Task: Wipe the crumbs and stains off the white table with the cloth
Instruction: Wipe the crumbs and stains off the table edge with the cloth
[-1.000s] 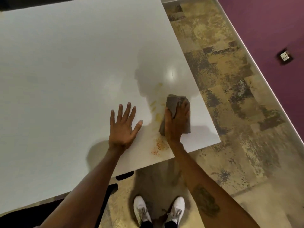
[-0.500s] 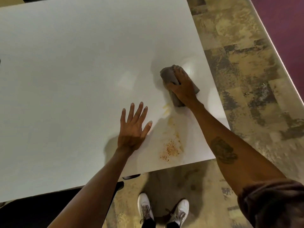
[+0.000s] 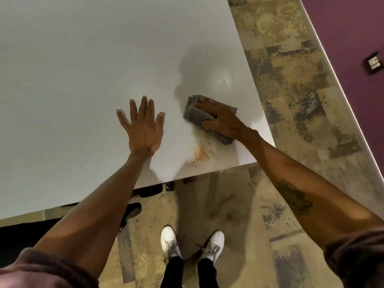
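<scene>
Right hand [image 3: 223, 119] flat on cloth [image 3: 196, 114]

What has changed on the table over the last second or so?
The right hand has swept the grey cloth away over the yellow smears, then back toward the near edge; those smears have mostly gone, leaving a faint trace. The cloth stayed under the same hand throughout. The left hand remains flat on the white table, and the orange crumbs by the edge are still unwiped.

Right hand [image 3: 223, 119] presses cloth [image 3: 199, 115] on table [image 3: 83, 59], centre-right; left hand [image 3: 143, 129] flat, fingers spread; crumbs [image 3: 201, 152] below cloth.
</scene>
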A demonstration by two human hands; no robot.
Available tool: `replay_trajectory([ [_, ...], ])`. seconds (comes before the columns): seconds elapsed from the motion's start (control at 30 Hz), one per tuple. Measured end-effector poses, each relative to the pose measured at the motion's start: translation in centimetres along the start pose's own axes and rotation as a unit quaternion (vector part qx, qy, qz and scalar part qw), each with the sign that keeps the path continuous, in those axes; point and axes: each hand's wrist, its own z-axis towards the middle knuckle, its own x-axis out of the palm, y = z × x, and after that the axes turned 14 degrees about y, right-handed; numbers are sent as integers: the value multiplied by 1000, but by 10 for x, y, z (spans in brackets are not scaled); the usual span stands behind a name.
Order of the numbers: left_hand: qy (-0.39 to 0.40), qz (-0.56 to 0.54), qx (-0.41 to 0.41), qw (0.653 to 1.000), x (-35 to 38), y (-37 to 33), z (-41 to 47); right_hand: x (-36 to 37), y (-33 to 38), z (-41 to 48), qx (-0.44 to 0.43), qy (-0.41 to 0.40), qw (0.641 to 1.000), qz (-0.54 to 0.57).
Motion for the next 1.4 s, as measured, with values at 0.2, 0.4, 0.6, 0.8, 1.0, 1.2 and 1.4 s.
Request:
replay_trajectory([
  [0.2, 12, -57, 53, 997, 8, 14, -15, 52, 8, -55, -7, -45, 999, 26],
  [0.4, 29, -50, 91, 994, 9, 29, -42, 109, 33, -54, 100, -229, 967, 49],
  [0.6, 28, -53, 55, 997, 6, 26, -44, 137, 57, -18, 287, -391, 873, 56],
  [0.8, 37, -44, 49, 997, 6, 24, -40, 132, 58, 4, 290, -440, 847, 68],
  [1.0, 39, -30, 56, 997, 4, 26, -35, 93, 65, 70, 256, -441, 855, 97],
  [1.2, 37, -5, 60, 997, 7, 30, -32, 51, 52, 102, 176, -317, 931, 34],
  [1.4, 44, -23, 56, 997, 7, 30, -32, 17, 40, 97, 94, -163, 982, 13],
])
